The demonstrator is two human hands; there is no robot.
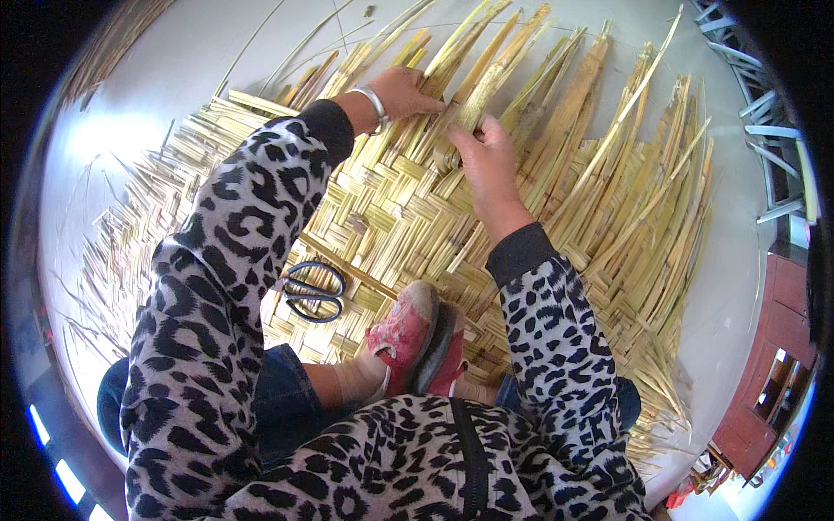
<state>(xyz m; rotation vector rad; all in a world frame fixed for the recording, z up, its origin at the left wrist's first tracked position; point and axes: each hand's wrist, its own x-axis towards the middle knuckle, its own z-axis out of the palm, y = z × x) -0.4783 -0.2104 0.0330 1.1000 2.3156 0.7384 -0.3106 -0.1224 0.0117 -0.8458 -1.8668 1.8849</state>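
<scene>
We are looking down at a large woven mat [391, 208] made of flat, pale yellow strips, lying on a light floor [174, 87]. We are sitting on the near edge of the mat, our red shoes [417, 334] resting on the weave, and our sleeves are showing a black and grey spotted pattern.

Our left hand [404, 91] is reaching to the far side of the mat, where the weaving is ending and loose strips [556, 113] are fanning away from us. This hand is lying nearly flat, its fingers pressing down on several strips. A silver bangle [375, 102] is circling that wrist.

Our right hand [488, 161] is just to the right of the left one, at the same unfinished edge of the mat. Its fingers are closing narrowly on one strip [473, 108], pinching it where it is bending up from the weave.

A pair of scissors [313, 291] with dark handles is lying on the mat, closer to us than both hands and just left of the shoes.

More loose strips are sticking out along the mat's left and right edges.
</scene>
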